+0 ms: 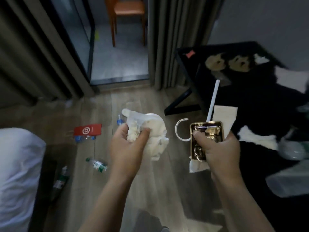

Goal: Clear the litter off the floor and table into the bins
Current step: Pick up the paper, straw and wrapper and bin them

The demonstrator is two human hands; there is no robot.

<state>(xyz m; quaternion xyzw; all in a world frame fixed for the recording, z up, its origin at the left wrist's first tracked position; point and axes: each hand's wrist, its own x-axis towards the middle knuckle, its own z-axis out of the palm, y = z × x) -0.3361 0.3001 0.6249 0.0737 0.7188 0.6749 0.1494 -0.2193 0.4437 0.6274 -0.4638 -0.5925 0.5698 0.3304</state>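
Note:
My left hand (pixel 128 144) grips a bundle of crumpled white tissues and paper (pixel 150 129) above the wooden floor. My right hand (pixel 217 148) holds a gold foil tray (pixel 207 133) together with a white straw (pixel 213 99), a white ring-shaped lid rim (pixel 179 131) and a white napkin (pixel 224 118). On the floor lie a red card (pixel 87 131), a bottle with a green cap (pixel 97 164), a blue-capped bottle (pixel 82 138) and another small bottle (pixel 119 120). A further bottle (pixel 61 178) lies by the bed base.
A black table (pixel 192 52) at right carries crumpled brown paper (pixel 215 62), white tissues (pixel 260 59) and clear plastic (pixel 294 148). White bedding (pixel 18 173) fills the lower left. Curtains (pixel 168 39) flank an open glass door with an orange chair (pixel 128 15) beyond.

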